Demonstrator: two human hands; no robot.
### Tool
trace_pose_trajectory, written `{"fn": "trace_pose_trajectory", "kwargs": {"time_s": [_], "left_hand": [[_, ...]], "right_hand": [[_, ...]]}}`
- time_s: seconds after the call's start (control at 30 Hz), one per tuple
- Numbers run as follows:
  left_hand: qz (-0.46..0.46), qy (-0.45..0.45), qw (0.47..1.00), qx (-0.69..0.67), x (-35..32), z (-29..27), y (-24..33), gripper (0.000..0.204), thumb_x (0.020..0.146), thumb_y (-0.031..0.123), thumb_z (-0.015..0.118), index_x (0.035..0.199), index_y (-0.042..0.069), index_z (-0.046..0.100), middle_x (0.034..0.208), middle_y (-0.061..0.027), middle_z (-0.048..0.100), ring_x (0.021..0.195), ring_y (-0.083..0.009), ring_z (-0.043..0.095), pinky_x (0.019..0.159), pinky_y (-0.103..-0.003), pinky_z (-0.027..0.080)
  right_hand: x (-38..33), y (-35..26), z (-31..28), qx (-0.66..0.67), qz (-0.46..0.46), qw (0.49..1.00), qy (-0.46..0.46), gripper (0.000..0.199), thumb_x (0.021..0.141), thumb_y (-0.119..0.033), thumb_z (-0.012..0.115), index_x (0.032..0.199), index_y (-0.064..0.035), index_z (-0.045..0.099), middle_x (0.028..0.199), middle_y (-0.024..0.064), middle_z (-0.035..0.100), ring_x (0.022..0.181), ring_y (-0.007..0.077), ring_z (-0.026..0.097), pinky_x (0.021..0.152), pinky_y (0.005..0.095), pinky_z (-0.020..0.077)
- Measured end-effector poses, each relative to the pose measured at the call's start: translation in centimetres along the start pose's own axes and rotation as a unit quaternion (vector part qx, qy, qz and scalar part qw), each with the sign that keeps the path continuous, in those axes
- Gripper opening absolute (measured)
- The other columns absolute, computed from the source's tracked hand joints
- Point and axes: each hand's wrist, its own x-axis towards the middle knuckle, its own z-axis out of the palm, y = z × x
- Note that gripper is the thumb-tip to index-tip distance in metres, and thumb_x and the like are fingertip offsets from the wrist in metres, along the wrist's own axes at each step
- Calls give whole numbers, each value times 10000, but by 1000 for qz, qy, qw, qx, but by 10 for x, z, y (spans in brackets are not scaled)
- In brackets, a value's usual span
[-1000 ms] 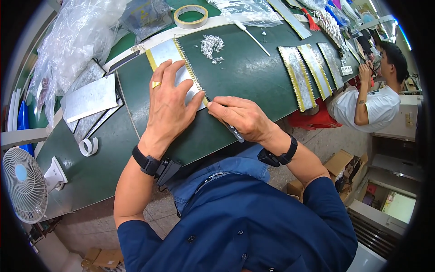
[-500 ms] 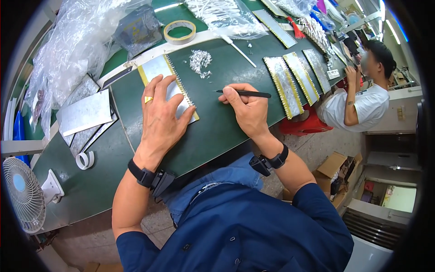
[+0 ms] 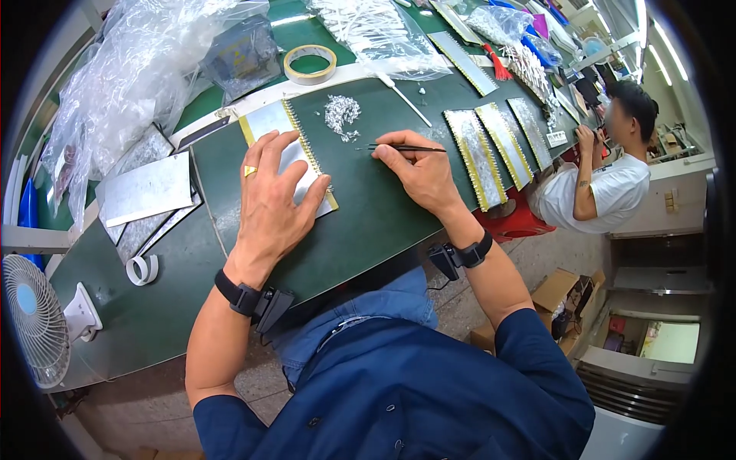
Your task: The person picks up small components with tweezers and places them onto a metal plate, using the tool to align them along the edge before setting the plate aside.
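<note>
My left hand [image 3: 272, 195] lies with its fingers apart on a metal plate [image 3: 266, 123] edged with yellow tape. Along that plate's right edge runs a row of small, evenly spaced pieces [image 3: 303, 142]. Black tweezers [image 3: 418, 147] are pinched between the thumb and fingers of my right hand [image 3: 422, 175], their tips pointing left above the green table. Just beyond the tips sits a small pile of tiny silvery pieces [image 3: 341, 115]. Whether the tips hold a piece is too small to tell.
Three similar edged plates [image 3: 475, 157] lie to the right. Beyond the pile are a tape roll [image 3: 310, 64], a white swab-like stick [image 3: 406, 103] and plastic bags [image 3: 146, 84]. At left are stacked metal plates [image 3: 149, 192], a white ring [image 3: 142, 270] and a fan [image 3: 34, 314]. A co-worker [image 3: 598, 180] sits at right.
My right hand has turned slightly, and the tweezers now lie more level, with their two arms visible near the pile. The view has shifted a little; my left hand stays on the plate.
</note>
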Motion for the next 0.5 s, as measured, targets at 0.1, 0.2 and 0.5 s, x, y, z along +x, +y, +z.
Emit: {"fn": "trace_pose_trajectory", "kwargs": {"time_s": [0.1,0.2,0.5], "left_hand": [[1,2,1000,-2,0,0,0,236,918,203,853,960,-2,743,1467,-198,634,1427,-473,519,1186,-569,420],[1,0,1000,-5,-1,1,-1,237,922,203,851,964,-3,741,1467,-198,634,1423,-471,524,1184,-568,422],[-13,-14,1000,-9,-8,0,-4,227,926,180,841,995,-13,744,1477,-210,623,1424,-466,525,1178,-567,425]], "right_hand": [[2,1,-1,-1,-6,1000,-7,225,1082,-148,751,1217,31,755,1054,80,817,1003,121,766,881,250,594],[4,0,-1,-5,-3,1000,-14,221,1081,-146,752,1209,34,757,1052,81,817,1004,119,766,881,251,595],[-1,2,2,-10,2,999,-30,195,1068,-97,751,1211,35,764,1042,94,813,960,144,768,857,287,610]]}}
